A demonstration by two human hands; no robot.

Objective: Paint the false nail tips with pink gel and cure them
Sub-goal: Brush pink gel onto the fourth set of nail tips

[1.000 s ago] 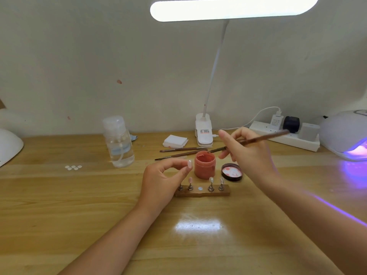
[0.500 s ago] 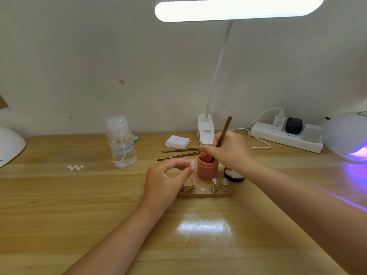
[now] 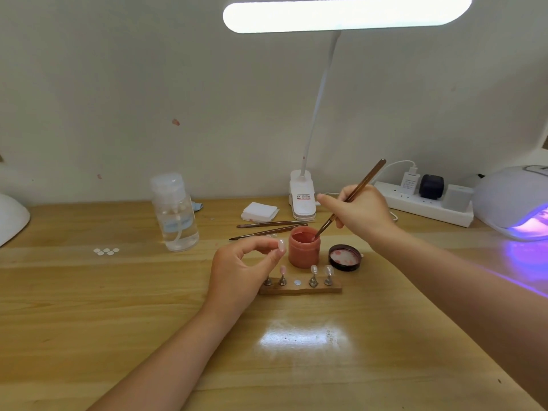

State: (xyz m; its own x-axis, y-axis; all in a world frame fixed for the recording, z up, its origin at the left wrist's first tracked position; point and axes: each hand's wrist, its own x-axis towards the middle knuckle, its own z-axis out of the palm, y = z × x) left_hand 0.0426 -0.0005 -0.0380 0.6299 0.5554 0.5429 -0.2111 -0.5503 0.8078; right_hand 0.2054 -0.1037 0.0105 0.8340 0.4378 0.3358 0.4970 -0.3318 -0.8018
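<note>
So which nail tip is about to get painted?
Find the pink gel jar mid-desk. Just left of it, the left hand pinches one nail tip in the air. The other tips stand on pegs in the wooden strip below.

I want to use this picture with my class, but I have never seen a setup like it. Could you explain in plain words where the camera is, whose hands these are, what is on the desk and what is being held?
There is no machine here, only a person working with bare hands. The single picture comes from a camera worn on the person's head, looking forward and down at a wooden desk.

The right hand holds a thin brush whose tip dips into an open pot of pink gel. The pot's lid lies beside it. The left hand pinches one false nail tip on its stand.

In front of the pot, a small wooden holder carries more nail tips on stands. Behind it lie two spare brushes, a clear bottle, white pads, a desk lamp and a power strip. The dome glowing purple at the right is the curing lamp.
</note>
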